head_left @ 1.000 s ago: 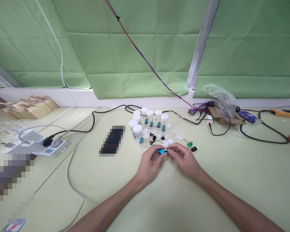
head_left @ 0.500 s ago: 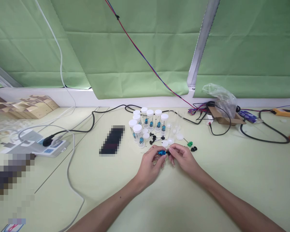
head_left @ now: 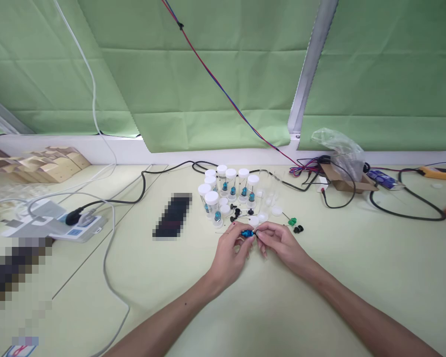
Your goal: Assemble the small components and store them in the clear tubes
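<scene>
One small blue piece [head_left: 247, 233] between left hand [head_left: 226, 255] and right hand [head_left: 284, 243]

At the left of the work stand several capped clear tubes [head_left: 212, 199], and inside some of them a similar blue shape is visible. Next, in front of these tubes, the thumb and finger of the left hand are clamped on the small blue piece, which lies sideways. At its right end, the fingertips of the right hand pinch a small dark part [head_left: 256, 233]; whether it is joined already, I cannot tell. Probably the step in hand is the fitting of these two. In my judgement, the next move calls for a steady left hold and careful, straight pressure from the right. Further right, a green piece [head_left: 292, 221] and some black pieces [head_left: 300, 229] lie apart from both hands.
</scene>
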`<state>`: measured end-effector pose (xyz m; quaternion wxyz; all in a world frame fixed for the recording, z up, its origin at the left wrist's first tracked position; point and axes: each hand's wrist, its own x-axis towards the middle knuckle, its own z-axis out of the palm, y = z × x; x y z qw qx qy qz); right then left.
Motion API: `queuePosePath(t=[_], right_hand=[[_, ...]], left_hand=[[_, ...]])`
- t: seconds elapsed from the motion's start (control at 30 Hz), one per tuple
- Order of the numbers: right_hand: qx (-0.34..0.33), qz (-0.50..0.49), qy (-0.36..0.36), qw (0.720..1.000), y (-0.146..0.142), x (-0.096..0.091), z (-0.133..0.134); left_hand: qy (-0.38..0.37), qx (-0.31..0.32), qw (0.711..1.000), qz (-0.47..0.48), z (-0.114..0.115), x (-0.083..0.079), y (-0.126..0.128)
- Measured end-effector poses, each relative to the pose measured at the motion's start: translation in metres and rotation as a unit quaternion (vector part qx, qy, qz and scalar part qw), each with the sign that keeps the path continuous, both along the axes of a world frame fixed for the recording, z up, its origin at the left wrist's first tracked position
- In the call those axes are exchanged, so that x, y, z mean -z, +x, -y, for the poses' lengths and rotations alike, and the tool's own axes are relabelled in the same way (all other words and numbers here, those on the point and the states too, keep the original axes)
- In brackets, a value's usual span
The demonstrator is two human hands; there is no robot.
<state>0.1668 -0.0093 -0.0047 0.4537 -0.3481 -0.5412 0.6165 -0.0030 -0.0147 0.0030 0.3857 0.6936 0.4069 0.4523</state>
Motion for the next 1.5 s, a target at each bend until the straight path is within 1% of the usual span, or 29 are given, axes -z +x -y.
queuePosePath(t=[0.13, 0.33, 0.5, 0.73, 0.9, 1.07, 1.17, 1.27, 1.4, 1.5], right_hand=[[-0.008, 0.023, 0.007, 1.000, 0.000, -0.001, 0.000], [-0.008, 0.040, -0.007, 0.999, -0.002, -0.003, 0.000], [-0.001, 0.060, -0.024, 0.998, -0.002, 0.002, 0.000], [0.008, 0.077, -0.024, 0.997, -0.001, 0.008, -0.001], [0.012, 0.075, -0.028, 0.997, -0.003, 0.009, -0.001], [0.005, 0.071, -0.026, 0.997, -0.003, 0.010, -0.002], [0.013, 0.081, -0.007, 0.997, -0.002, 0.009, -0.002], [0.044, 0.103, 0.033, 0.993, -0.002, 0.006, -0.001], [0.097, 0.124, 0.102, 0.982, -0.001, 0.003, 0.002], [0.105, 0.151, 0.149, 0.972, -0.001, 0.002, 0.004]], left_hand=[[-0.004, 0.007, 1.000, -0.003, 0.000, 0.001, 0.000], [-0.001, 0.017, 1.000, -0.003, 0.001, 0.002, 0.000], [0.003, 0.023, 1.000, -0.004, 0.003, 0.001, 0.000], [-0.001, 0.035, 0.999, -0.009, 0.005, -0.003, 0.000], [-0.032, 0.027, 0.999, 0.006, 0.005, -0.005, 0.001], [-0.091, 0.017, 0.994, 0.063, 0.003, -0.001, 0.003], [-0.132, 0.021, 0.984, 0.119, 0.001, 0.003, 0.004], [-0.159, 0.021, 0.974, 0.160, -0.003, 0.006, 0.004], [-0.174, 0.014, 0.968, 0.182, -0.006, 0.006, 0.003], [-0.189, 0.007, 0.964, 0.187, -0.006, 0.005, 0.003]])
